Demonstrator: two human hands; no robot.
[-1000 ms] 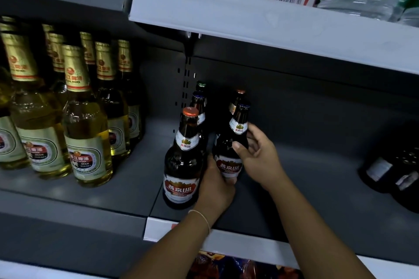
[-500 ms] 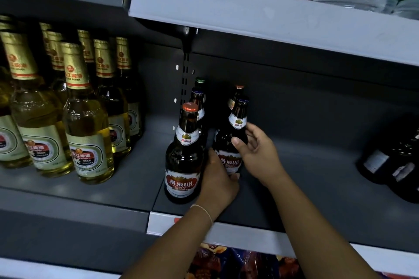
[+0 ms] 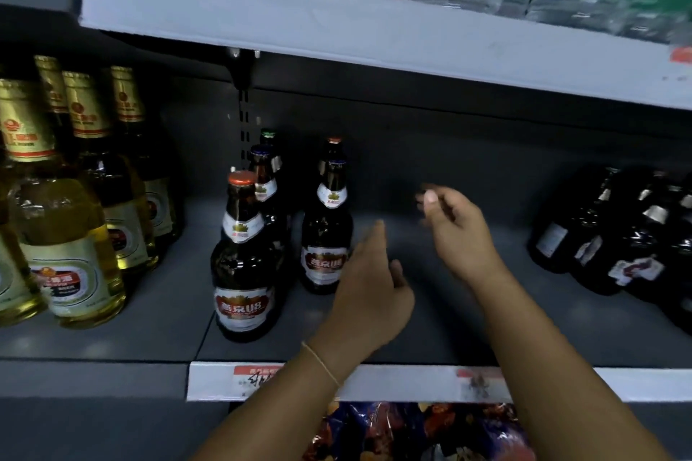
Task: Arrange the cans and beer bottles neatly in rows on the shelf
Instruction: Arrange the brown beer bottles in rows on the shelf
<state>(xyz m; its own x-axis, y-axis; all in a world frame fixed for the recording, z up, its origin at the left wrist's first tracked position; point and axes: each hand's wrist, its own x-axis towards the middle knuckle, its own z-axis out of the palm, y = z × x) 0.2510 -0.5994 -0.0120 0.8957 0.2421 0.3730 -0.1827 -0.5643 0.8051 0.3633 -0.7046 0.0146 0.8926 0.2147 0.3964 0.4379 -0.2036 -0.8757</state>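
Two short rows of dark brown beer bottles stand on the grey shelf [image 3: 449,329]. The front-left bottle [image 3: 243,266] has a red cap; the front bottle of the right row [image 3: 327,232] stands just behind and to its right, with more bottles behind both. My left hand [image 3: 369,292] hovers just right of the right-row bottle, fingers straight, holding nothing. My right hand [image 3: 455,226] is in the air further right, blurred, fingers loosely curled and empty. A cluster of dark bottles [image 3: 618,236] leans at the far right of the shelf.
Several clear gold-foil bottles of yellow beer [image 3: 71,236] fill the shelf's left section. The upper shelf's white edge [image 3: 374,41] hangs overhead with red packs and green-labelled water bottles. Price strip [image 3: 374,382] runs along the front edge. Bare shelf lies between my hands and the dark bottles.
Both hands have let go of the right-row front bottle and moved right, away from it. The bottle stays upright. The view has shifted rightward.
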